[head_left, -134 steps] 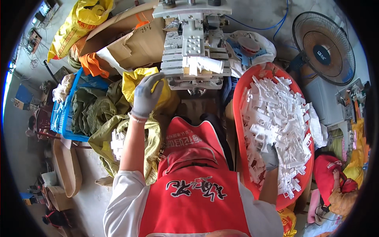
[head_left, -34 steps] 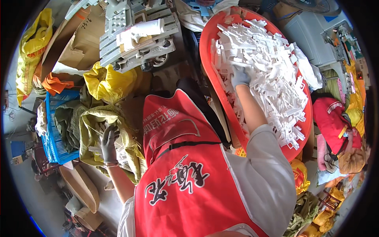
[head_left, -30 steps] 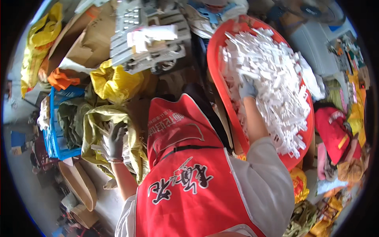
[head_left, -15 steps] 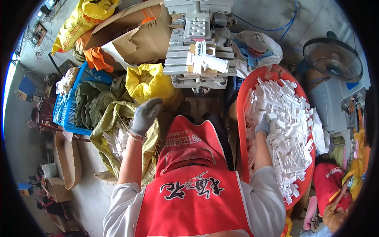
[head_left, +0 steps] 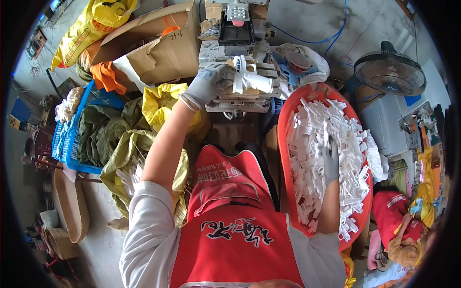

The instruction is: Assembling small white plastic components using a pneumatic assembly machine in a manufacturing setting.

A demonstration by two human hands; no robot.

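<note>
A white plastic toy-gun-shaped piece (head_left: pixel 252 79) lies on the wooden-topped fixture of a grey metal machine (head_left: pixel 223 52) ahead of me. My left hand (head_left: pixel 210 84), in a grey glove, reaches up to it with fingers curled round its left end. My right hand (head_left: pixel 330 161), also gloved, rests over the heap of white plastic pieces (head_left: pixel 312 125) in a long red tub (head_left: pixel 283 158). Its fingers stretch forward among the pieces, slightly blurred, with nothing distinct held. Above the fixture, a pink pad (head_left: pixel 237 22) hangs under the machine's head.
On my left stand an open woven sack (head_left: pixel 115 161) of white pieces, a yellow bag (head_left: pixel 161 108), a blue basket (head_left: pixel 72 139) and a cardboard box (head_left: pixel 161 57). A fan (head_left: pixel 391 72) stands far right. Another person in red (head_left: pixel 391 211) sits at the lower right.
My left hand has moved from above the sack up and right to the piece on the fixture. The machine's head has shifted back from it. My right hand's fingers have straightened over the heap.
</note>
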